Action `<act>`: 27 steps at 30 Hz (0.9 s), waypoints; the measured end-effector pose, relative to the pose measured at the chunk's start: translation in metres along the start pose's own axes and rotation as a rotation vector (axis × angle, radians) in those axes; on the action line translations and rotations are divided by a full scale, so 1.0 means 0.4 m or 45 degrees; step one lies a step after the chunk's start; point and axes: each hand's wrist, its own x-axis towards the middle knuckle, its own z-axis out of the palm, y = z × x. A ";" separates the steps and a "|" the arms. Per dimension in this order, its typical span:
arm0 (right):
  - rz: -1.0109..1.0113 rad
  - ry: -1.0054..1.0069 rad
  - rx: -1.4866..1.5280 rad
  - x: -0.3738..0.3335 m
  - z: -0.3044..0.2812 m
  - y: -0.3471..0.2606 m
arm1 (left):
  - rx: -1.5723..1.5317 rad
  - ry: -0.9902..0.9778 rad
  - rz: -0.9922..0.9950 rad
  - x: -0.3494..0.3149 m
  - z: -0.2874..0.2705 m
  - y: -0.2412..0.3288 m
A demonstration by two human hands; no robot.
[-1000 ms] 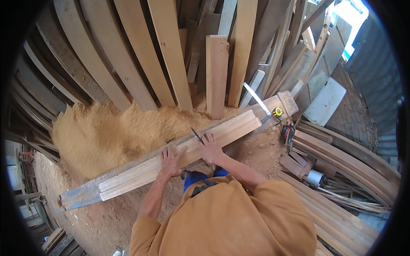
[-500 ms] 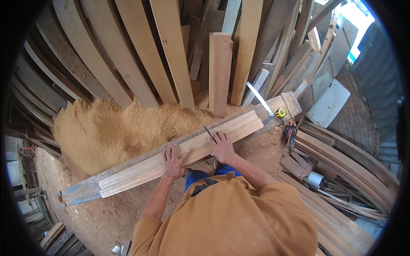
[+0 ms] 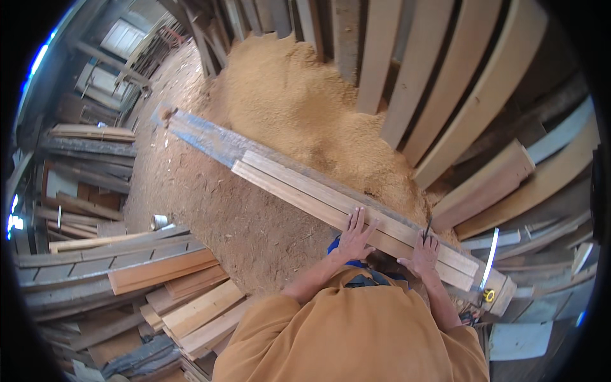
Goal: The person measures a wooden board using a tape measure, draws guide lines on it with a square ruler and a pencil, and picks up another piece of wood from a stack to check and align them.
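Note:
Two pale lengths of wood lie side by side, a front board [image 3: 289, 198] and a back board [image 3: 312, 188], on a long worn plank [image 3: 207, 135] with a blue-stained far left end. My left hand [image 3: 355, 240] rests flat on the boards with its fingers spread. Further right, my right hand [image 3: 422, 256] presses on them too, and a thin dark pencil [image 3: 429, 223] sticks out from between its fingers. Past the boards' right end are a try square [image 3: 489, 258] with a bright blade and a yellow tape measure [image 3: 489, 296].
A heap of sawdust [image 3: 286, 95] borders the plank's far side. Tall planks [image 3: 420, 76] lean behind it on the right. Stacked boards [image 3: 191, 286] fill the lower left, near a small white can [image 3: 159, 221] on the dirt floor [image 3: 191, 197].
My view has swung to the left, bringing the stacked boards at lower left into sight. Both hands remain on the boards, and the pencil is still at my right hand.

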 end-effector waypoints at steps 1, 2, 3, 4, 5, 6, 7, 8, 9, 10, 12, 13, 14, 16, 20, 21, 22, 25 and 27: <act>-0.003 -0.030 0.048 0.018 -0.003 -0.004 | 0.005 0.026 -0.028 -0.006 -0.017 -0.019; -0.025 -0.028 0.033 0.046 0.000 -0.005 | 0.039 0.046 -0.195 -0.015 -0.038 -0.043; -0.051 -0.047 0.072 0.078 0.003 -0.008 | 0.068 0.061 -0.357 -0.022 -0.058 -0.068; -0.070 -0.057 0.111 0.116 -0.001 -0.023 | 0.067 0.134 -0.474 -0.023 -0.089 -0.119; -0.078 -0.046 0.094 0.147 -0.013 -0.044 | 0.060 0.209 -0.593 -0.031 -0.115 -0.187; -0.103 -0.141 0.160 0.180 -0.033 -0.077 | 0.100 0.385 -0.658 -0.048 -0.135 -0.285; -0.111 -0.239 0.229 0.208 -0.047 -0.105 | 0.136 0.549 -0.713 -0.059 -0.163 -0.377; -0.109 -0.234 0.214 0.229 -0.045 -0.130 | 0.156 0.538 -0.904 -0.053 -0.215 -0.447; -0.106 -0.219 0.237 0.243 -0.037 -0.156 | 0.177 0.518 -1.090 -0.039 -0.280 -0.520; -0.117 -0.206 0.258 0.253 -0.038 -0.185 | 0.205 0.591 -1.179 -0.050 -0.333 -0.609; -0.130 -0.234 0.269 0.262 -0.048 -0.220 | 0.069 0.779 -1.349 -0.081 -0.426 -0.757; -0.123 -0.264 0.299 0.264 -0.049 -0.225 | -0.098 0.883 -1.416 -0.082 -0.472 -0.811; -0.137 -0.267 0.286 0.269 -0.045 -0.226 | -0.062 0.973 -1.398 -0.113 -0.505 -0.877; -0.337 -0.106 0.377 0.283 -0.016 -0.192 | -0.044 1.047 -1.376 -0.137 -0.547 -0.963; -0.376 -0.158 0.283 0.322 0.011 -0.175 | -0.919 1.098 -1.138 -0.157 -0.588 -1.094; -0.405 -0.215 0.347 0.336 0.005 -0.188 | -1.006 1.163 -1.085 -0.181 -0.576 -1.128; -0.394 -0.264 0.412 0.336 -0.001 -0.184 | -1.024 1.147 -1.090 -0.159 -0.563 -1.136; -0.272 -0.260 0.486 0.311 -0.017 -0.180 | -1.141 1.184 -1.224 -0.070 -0.539 -1.129; -0.269 -0.267 0.477 0.315 -0.016 -0.176 | -0.896 1.259 -1.283 -0.045 -0.529 -1.127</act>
